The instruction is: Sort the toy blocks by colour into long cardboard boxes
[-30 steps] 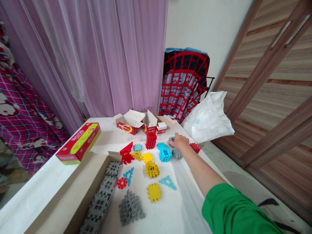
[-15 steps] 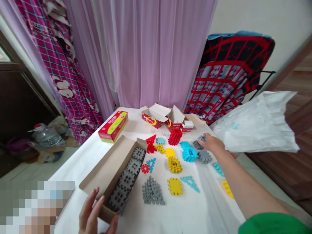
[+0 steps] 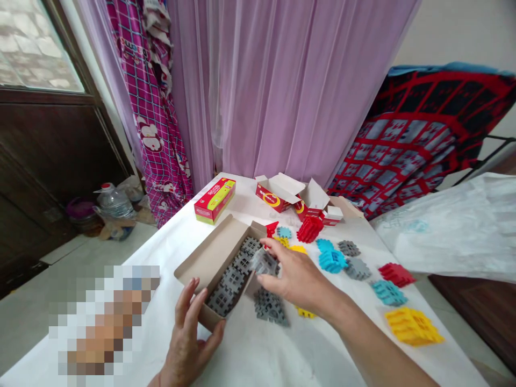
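Observation:
An open cardboard box point(image 3: 212, 248) with its long lid flap folded out to the left holds a row of grey interlocking blocks point(image 3: 231, 282) with window-like openings. My left hand point(image 3: 191, 336) grips the box's near end, fingers on one side and thumb on the other. Just above the box's right edge, my right hand point(image 3: 298, 274) pinches a few stacked grey blocks point(image 3: 265, 262). Below that hand lies a pile of grey triangular pieces point(image 3: 270, 309). Yellow pieces are partly hidden behind my right hand and forearm.
Blue blocks point(image 3: 332, 260), grey blocks point(image 3: 357, 269), red blocks point(image 3: 309, 230) and yellow blocks point(image 3: 415, 326) lie across the white-covered table. Opened red boxes point(image 3: 274, 199) and a closed red-yellow box point(image 3: 215, 200) stand at the back. A white plastic bag point(image 3: 447, 226) hangs over the right edge.
My right hand has come left from the table's right side, carrying grey blocks to the box. My left hand stays at the box's near end. The view has turned left.

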The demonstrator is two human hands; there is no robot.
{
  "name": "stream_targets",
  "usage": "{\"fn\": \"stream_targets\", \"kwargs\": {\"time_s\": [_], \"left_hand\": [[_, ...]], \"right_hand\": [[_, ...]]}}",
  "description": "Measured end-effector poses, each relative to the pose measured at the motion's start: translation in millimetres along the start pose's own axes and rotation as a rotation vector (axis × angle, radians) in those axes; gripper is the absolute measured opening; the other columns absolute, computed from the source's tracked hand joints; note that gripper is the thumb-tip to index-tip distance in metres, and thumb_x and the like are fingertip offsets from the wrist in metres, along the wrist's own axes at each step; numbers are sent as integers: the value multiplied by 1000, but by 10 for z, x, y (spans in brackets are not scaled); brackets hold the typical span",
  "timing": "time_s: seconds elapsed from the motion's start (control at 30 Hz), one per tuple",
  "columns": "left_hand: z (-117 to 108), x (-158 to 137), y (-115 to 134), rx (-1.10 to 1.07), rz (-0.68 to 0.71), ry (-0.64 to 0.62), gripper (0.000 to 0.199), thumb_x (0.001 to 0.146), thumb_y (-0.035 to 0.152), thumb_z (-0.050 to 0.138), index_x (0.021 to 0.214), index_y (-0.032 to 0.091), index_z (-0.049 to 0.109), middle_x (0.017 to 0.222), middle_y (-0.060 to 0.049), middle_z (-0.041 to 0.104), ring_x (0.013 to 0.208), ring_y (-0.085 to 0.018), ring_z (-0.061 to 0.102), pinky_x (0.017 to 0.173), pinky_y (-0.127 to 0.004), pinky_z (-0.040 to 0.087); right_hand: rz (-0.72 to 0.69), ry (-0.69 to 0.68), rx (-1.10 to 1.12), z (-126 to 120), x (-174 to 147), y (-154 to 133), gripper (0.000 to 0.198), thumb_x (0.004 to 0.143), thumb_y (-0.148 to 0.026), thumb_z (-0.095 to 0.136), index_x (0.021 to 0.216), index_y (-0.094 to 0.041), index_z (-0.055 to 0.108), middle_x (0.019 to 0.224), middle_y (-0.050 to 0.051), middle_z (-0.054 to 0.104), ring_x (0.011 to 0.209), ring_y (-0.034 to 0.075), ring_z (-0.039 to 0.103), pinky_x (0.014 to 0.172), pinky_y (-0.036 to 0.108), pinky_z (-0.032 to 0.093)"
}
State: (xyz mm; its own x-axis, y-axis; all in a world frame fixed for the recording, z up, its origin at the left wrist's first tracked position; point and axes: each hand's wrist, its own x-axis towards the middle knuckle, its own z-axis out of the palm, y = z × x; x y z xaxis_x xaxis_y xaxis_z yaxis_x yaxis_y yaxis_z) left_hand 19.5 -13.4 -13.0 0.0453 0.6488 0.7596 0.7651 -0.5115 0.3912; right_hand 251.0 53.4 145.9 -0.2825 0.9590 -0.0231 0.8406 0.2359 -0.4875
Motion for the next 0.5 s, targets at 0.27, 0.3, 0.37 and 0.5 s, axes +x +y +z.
{"fn": "stream_targets", "kwargs": {"time_s": [0.27, 0.3, 0.37, 0.5], "left_hand": [[22, -37, 14, -92, -56, 25, 75, 83, 14, 65, 149, 22, 31, 151, -18, 36, 143, -31, 38, 107, -49, 48], [28, -37, 17, -99, -57, 32, 75, 82, 14, 65, 149, 22, 31, 151, -18, 36, 143, -31, 38, 107, -49, 48], [37, -38, 23, -111, -64, 40, 75, 82, 13, 65, 149, 22, 32, 150, -19, 37, 143, -31, 38, 106, -49, 48], [42, -49, 27, -122, -80, 40, 75, 81, 13, 65, 148, 22, 32, 151, -20, 36, 141, -31, 40, 105, -48, 50]], "right_hand": [[-132, -73, -114, 465, 82, -440, 57, 76, -36, 60, 131, -20, 53, 114, 10, 72, 104, 29, 67, 84, 36, 45], [-139, -76, -129, 514, 81, -461, 57, 76, -36, 61, 130, -20, 53, 113, 10, 72, 103, 29, 67, 84, 36, 45], [-149, -100, -161, 591, 77, -496, 57, 75, -35, 62, 129, -20, 53, 109, 10, 73, 100, 29, 68, 83, 36, 45], [-132, -156, -167, 590, 91, -495, 56, 75, -38, 64, 128, -22, 55, 104, 9, 75, 97, 30, 69, 81, 36, 45]]}}
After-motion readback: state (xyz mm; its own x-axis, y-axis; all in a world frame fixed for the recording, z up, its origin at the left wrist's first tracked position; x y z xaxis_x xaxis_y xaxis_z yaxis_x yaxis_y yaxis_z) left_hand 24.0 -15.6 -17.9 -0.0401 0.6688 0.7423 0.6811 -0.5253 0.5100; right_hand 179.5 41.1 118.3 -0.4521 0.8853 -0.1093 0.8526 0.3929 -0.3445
